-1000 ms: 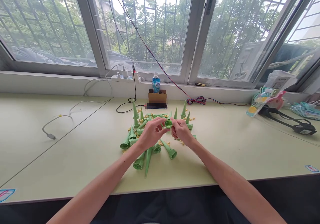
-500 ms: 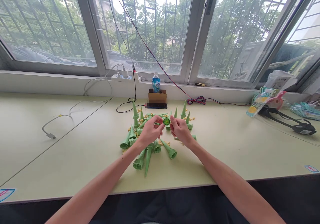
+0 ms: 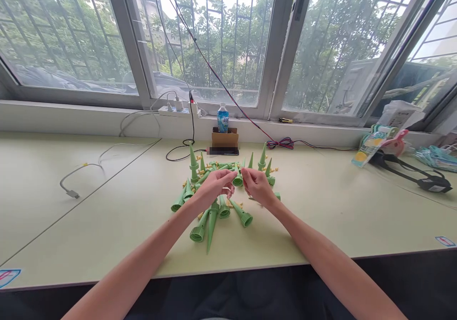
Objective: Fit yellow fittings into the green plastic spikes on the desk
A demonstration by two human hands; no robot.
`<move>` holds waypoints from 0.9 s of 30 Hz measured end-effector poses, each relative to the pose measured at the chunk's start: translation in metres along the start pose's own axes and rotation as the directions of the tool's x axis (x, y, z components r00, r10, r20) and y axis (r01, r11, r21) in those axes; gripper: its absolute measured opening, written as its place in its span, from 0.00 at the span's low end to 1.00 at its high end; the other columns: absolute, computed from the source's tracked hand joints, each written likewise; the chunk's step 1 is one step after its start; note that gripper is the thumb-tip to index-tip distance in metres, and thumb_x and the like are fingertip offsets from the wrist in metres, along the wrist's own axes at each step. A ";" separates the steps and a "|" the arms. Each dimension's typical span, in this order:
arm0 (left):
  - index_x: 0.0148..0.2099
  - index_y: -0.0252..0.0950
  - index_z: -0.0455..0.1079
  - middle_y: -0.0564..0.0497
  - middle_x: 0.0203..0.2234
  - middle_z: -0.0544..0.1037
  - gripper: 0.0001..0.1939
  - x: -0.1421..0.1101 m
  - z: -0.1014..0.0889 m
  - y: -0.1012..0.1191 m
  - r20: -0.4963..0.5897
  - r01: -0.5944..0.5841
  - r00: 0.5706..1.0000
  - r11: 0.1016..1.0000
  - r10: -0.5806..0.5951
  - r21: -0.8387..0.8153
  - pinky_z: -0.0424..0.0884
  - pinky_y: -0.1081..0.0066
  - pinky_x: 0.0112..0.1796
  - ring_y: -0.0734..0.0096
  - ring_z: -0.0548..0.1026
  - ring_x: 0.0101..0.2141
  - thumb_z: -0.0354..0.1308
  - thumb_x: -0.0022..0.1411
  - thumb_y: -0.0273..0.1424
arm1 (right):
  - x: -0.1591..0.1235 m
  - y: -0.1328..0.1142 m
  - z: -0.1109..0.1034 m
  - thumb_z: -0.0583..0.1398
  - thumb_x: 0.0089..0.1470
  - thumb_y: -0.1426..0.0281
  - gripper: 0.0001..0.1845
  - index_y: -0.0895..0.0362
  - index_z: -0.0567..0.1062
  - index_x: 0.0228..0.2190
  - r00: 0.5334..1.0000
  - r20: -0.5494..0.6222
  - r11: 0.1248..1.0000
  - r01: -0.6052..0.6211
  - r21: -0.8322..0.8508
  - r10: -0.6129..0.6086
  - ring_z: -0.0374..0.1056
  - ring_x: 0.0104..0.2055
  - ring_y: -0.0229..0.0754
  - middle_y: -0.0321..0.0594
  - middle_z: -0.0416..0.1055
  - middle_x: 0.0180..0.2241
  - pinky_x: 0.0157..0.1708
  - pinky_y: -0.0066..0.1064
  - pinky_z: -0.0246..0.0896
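Your left hand (image 3: pixel 218 184), its thumb and fingertips drawn close, faced your right hand (image 3: pixel 257 185), thumb and forefinger brought together, over the middle of the tabletop (image 3: pixel 321 205); whether either gripped a small part could not be told. Between them a green cone (image 3: pixel 237 181) showed its open mouth toward you, though whether it touched the left fingertips or lay behind them was unclear. The piece appeared to be hollow plastic: light, stiff and unlikely to crush, with a smooth taper that could slip or roll. The wide collar at the mouth seemed the surest place to take hold, the slim point the poorest. Around your hands lay more of the kind, among them a slotted cone (image 3: pixel 245 219) and, toward the near edge, a narrow cone (image 3: pixel 212 227) with its tip aimed at you. Small yellow pieces (image 3: pixel 274 170), likely easy to lose, were scattered among them. Beyond, toward the far edge, stood a left upright cone (image 3: pixel 193 160) and a right upright cone (image 3: pixel 262 158), ahead of a cardboard box (image 3: pixel 224 139) and a blue bottle (image 3: pixel 223 120).
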State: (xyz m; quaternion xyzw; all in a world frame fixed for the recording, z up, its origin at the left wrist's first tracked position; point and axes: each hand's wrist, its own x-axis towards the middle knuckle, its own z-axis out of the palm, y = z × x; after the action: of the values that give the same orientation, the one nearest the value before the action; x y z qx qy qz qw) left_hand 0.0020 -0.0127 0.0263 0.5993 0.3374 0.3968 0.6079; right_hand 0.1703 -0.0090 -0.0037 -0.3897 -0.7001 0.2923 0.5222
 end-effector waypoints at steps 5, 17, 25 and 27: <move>0.39 0.33 0.68 0.48 0.33 0.73 0.20 -0.003 0.001 0.002 -0.037 -0.098 0.994 0.977 0.107 0.187 0.67 0.75 0.21 0.76 0.70 0.24 0.65 0.54 0.44 | 0.001 0.002 0.000 0.50 0.60 0.46 0.30 0.55 0.60 0.18 0.999 0.017 0.999 -0.028 0.018 0.028 0.52 0.15 0.32 0.31 0.55 0.13 0.16 0.26 0.47; 0.42 0.37 0.68 0.48 0.41 0.72 0.15 -0.004 0.002 -0.005 -0.020 -0.270 0.952 0.873 0.304 0.406 0.68 0.76 0.20 0.77 0.71 0.25 0.62 0.57 0.41 | 0.001 -0.001 0.000 0.51 0.59 0.45 0.32 0.55 0.59 0.15 0.998 -0.012 0.998 -0.063 -0.011 0.062 0.50 0.14 0.32 0.31 0.54 0.11 0.16 0.27 0.45; 0.41 0.36 0.71 0.51 0.32 0.74 0.17 -0.003 0.003 -0.002 -0.044 -0.222 0.967 0.913 0.252 0.343 0.66 0.74 0.20 0.79 0.67 0.19 0.59 0.59 0.45 | -0.001 -0.001 0.001 0.48 0.62 0.48 0.31 0.56 0.56 0.16 0.996 0.034 0.984 0.088 -0.157 -0.084 0.47 0.19 0.32 0.31 0.51 0.15 0.20 0.27 0.42; 0.42 0.35 0.73 0.52 0.27 0.74 0.18 -0.003 0.003 -0.002 -0.049 -0.202 0.971 0.915 0.234 0.350 0.64 0.74 0.18 0.79 0.66 0.17 0.58 0.60 0.45 | -0.002 -0.001 0.001 0.50 0.61 0.49 0.30 0.56 0.54 0.16 0.993 0.054 0.976 0.110 -0.190 -0.101 0.44 0.20 0.32 0.30 0.47 0.16 0.21 0.27 0.40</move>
State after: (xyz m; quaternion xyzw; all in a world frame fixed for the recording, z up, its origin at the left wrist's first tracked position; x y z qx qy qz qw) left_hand 0.0031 -0.0167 0.0245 0.7111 0.3593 0.4240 0.4306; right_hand 0.1690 -0.0115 -0.0040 -0.3942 -0.7560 0.2036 0.4813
